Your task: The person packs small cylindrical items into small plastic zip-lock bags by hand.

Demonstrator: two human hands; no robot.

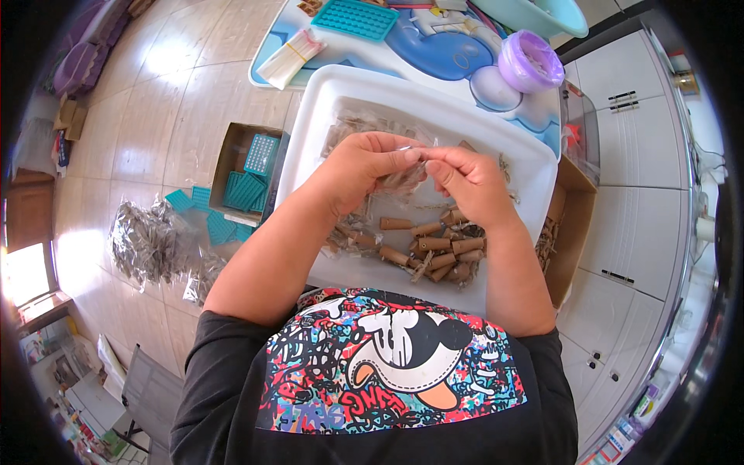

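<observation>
Closest to the lens, a black shirt with a bright cartoon print fills the lower edge, and both bare forearms rise from it toward a large white rectangular plastic tray.

Over the middle of that tray the left hand and the right hand meet, fingertips almost touching. Between them hangs a small clear plastic bag holding something brown; both hands pinch its upper edge with thumb and fingers, the left from its side and the right from the other, so the bag sits directly between and just under the fingertips.

Below the hands, nearer the body, a loose heap of short brown cylindrical wooden pieces lies on the tray floor, mostly beneath the right wrist. Beyond the hands, at the tray's far side, more filled clear packets rest.

Left of the left forearm, down on the tiled floor, sits an open brown cardboard box with turquoise plastic grid trays in and around it, and further left a pile of filled clear bags. Right of the right arm stands another brown cardboard box. Well beyond the hands are a purple round lidded tub and a turquoise plastic grid tray.
</observation>
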